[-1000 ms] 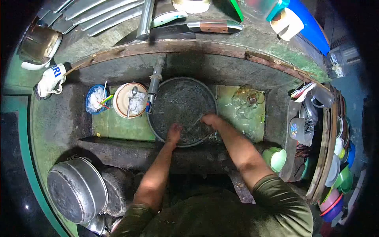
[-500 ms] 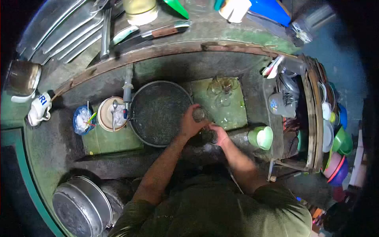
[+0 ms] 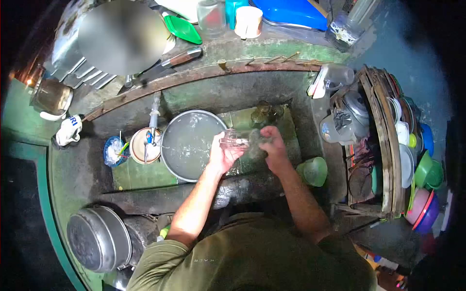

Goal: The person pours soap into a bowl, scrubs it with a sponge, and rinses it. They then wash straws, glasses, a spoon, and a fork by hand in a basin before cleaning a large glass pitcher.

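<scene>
My left hand [image 3: 223, 156] is turned partly palm up, its fingers closed round a clear drinking glass [image 3: 234, 138] that lies on its side. Facing it, my right hand [image 3: 274, 149] curls round a blurred greyish thing [image 3: 254, 143] at the end of the glass; I cannot make out what it is. Both hands are above the washing ledge, just right of a round grey basin [image 3: 167, 162] of cloudy water. Several more glasses [image 3: 262, 114] stand behind my hands on the green tiles [image 3: 238, 116].
A pale green cup [image 3: 314, 171] lies right of my right forearm. Left of the basin, a dish [image 3: 141, 154] with a spoon and a blue container [image 3: 114, 159] stand beneath a tap pipe [image 3: 154, 116]. A wooden dish rack [image 3: 378, 140] bounds the right side.
My hands have moved slightly apart and upward, and the glass has tipped from upright to sideways. My head view has shifted, and the basin water now looks brighter.
</scene>
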### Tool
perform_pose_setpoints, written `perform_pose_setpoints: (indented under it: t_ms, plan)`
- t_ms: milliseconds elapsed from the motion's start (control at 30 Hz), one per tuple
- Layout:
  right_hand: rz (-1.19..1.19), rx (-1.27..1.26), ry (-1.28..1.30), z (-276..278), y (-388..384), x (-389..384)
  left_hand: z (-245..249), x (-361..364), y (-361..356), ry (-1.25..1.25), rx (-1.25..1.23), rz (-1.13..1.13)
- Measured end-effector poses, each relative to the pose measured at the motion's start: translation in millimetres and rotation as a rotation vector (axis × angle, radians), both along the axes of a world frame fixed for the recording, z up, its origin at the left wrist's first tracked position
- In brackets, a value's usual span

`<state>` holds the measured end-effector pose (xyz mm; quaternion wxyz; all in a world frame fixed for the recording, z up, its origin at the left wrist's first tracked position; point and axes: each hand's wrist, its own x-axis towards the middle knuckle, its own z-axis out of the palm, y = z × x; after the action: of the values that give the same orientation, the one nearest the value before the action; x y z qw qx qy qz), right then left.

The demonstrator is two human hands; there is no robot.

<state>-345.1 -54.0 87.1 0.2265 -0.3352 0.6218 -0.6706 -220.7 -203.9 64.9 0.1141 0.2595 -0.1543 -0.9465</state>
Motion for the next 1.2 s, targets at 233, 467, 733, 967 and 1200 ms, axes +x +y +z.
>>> perform_pose_setpoints:
  t_ms: [233, 467, 733, 967, 1200]
  plan:
    - [0.45, 0.103, 0.734, 97, 18, -14, 29, -1, 49, 0.018, -0.005, 0.087]
    - [0.324, -0.216, 1.166, 77, 53, -8, 15, 0, 76, 0.185, 0.102, 0.018]
    - [0.191, -0.059, 1.243, 55, 124, -27, 63, -4, 113, -0.068, -0.073, -0.077]
    - [0.48, 0.57, 0.775, 89, 154, -30, 86, -40, 139, -0.181, -0.293, -0.273]
    - [0.233, 0.108, -0.132, 49, 143, -39, 114, -60, 163, -0.044, -0.676, -0.321]
